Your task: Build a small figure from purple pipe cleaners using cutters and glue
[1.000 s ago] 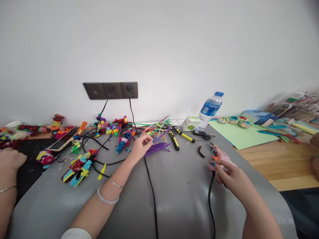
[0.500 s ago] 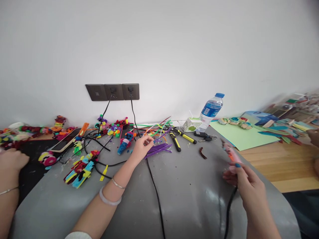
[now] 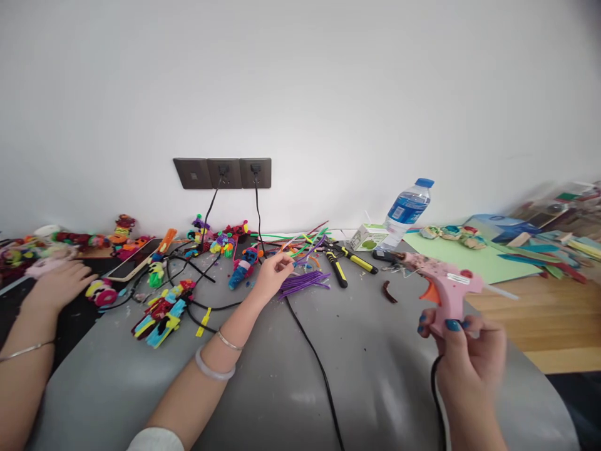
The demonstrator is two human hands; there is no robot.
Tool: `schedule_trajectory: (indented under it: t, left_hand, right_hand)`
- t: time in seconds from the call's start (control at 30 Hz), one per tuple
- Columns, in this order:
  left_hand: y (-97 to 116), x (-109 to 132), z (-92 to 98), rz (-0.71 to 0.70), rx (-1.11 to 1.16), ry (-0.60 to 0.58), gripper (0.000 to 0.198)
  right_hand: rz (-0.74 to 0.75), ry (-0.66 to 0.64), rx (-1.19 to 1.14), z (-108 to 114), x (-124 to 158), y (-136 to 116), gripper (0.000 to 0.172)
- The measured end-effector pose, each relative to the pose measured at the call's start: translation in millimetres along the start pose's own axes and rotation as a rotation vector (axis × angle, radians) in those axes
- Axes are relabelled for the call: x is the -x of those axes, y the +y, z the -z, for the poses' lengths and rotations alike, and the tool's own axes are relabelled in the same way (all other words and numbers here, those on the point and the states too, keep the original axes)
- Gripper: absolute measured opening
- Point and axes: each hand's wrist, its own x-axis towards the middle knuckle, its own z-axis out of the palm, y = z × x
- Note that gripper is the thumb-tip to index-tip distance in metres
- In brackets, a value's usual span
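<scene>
We're looking at a grey table [image 3: 263, 401] against a pale wall [image 3: 328, 94], dark sockets [image 3: 222, 173] above it, a wooden surface [image 3: 521, 332] alongside at right. Over the table's right side, our right hand [image 3: 469, 360] grips a pink glue gun [image 3: 448, 291] by its handle, and those fingers hide its lower end! Our left hand [image 3: 276, 277] is by the purple stems [image 3: 305, 284], fingertips together; whether they pinch anything, we can't tell. The black cord [image 3: 436, 401] runs out of frame, and the far-right clutter [image 3: 568, 207] is smeared.

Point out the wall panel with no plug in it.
The leftmost wall panel; the middle panel and right panel each hold a black plug.
</scene>
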Motion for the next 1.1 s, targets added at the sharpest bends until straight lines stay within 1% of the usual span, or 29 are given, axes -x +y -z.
schedule_trajectory:
  t: [0.07, 0.17, 0.2, 0.3, 0.33, 0.43, 0.57, 0.73, 0.97, 1.1]
  left_hand:
    - [-2, 0, -0.1, -0.011, 0.009, 0.000, 0.012]
    - [-4, -1, -0.8, -0.023, 0.012, -0.009, 0.009]
    - [-4, -1, -1.1, -0.025, 0.011, -0.011, 0.008]
    - [-2, -1, -1.9, -0.027, 0.004, -0.015, 0.006]
    - [-2, 0, -2.0, -0.027, -0.004, -0.018, 0.006]
    - [1, 0, -2.1, -0.033, -0.028, -0.022, 0.006]
    - [3, 2, -2.5, -0.056, -0.059, -0.022, 0.006]
    - [2, 3, -3.3, -0.095, -0.108, -0.024, 0.007]
    - [-2, 3, -3.9, -0.129, -0.149, -0.033, 0.007]
    - [-2, 4, -4.9, -0.142, -0.170, -0.031, 0.008]
  right_hand:
    - [-0.112, -0.014, -0.057, -9, 6, 3, 0.034]
    - [-0.324, -0.160, -0.091, -23, 12, 11, 0.041]
    - [-0.387, -0.216, -0.107, -29, 13, 15, 0.040]
    - [-0.509, -0.351, -0.251, -46, 16, 29, 0.025]
    - [-0.525, -0.394, -0.313, -51, 17, 32, 0.025]
    - [-0.539, -0.481, -0.375, -63, 21, 37, 0.039]
    - [-0.565, -0.515, -0.291, -69, 22, 35, 0.034]
    - [-0.526, -0.586, -0.236, -70, 25, 35, 0.042]
    - [-0.483, -0.594, -0.206, -69, 31, 40, 0.039]
    - [-0.463, -0.620, -0.153, -69, 30, 41, 0.041]
